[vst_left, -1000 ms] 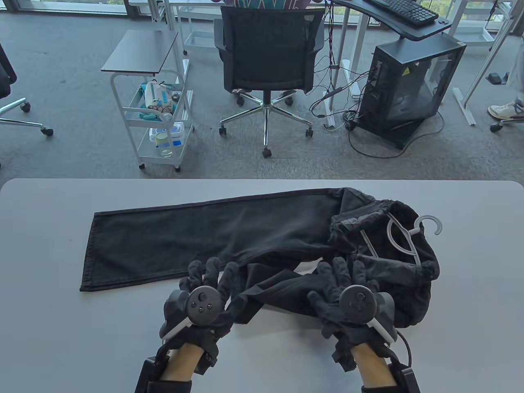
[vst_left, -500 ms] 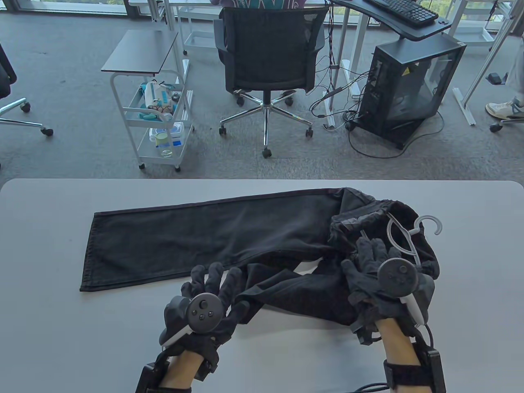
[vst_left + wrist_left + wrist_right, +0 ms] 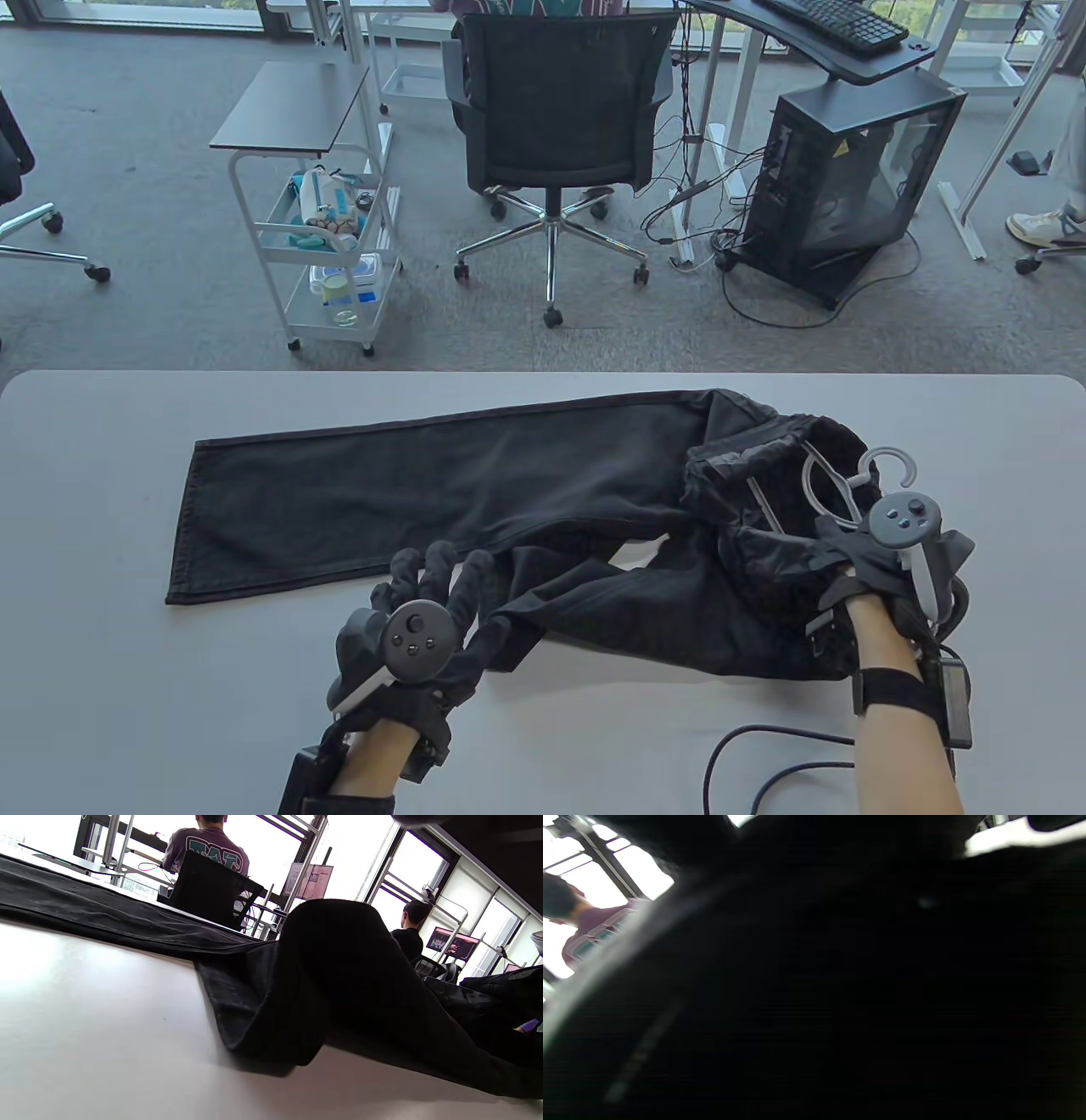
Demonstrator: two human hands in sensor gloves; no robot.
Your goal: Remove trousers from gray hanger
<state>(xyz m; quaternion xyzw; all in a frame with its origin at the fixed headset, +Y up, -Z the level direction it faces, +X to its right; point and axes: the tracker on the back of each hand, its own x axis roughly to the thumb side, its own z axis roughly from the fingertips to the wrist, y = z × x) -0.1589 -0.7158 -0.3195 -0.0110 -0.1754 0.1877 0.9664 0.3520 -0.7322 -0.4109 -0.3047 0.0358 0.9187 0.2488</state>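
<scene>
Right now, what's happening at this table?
A person in sensor gloves is working to get black trousers off a gray hanger on the table. The left hand rests with fingers spread on the nearer trouser leg. The right hand is at the bunched waist, right beside the hanger; whether it grips anything cannot be told. The hanger's lower part is under the waist fabric, so the trousers are not yet off.
</scene>
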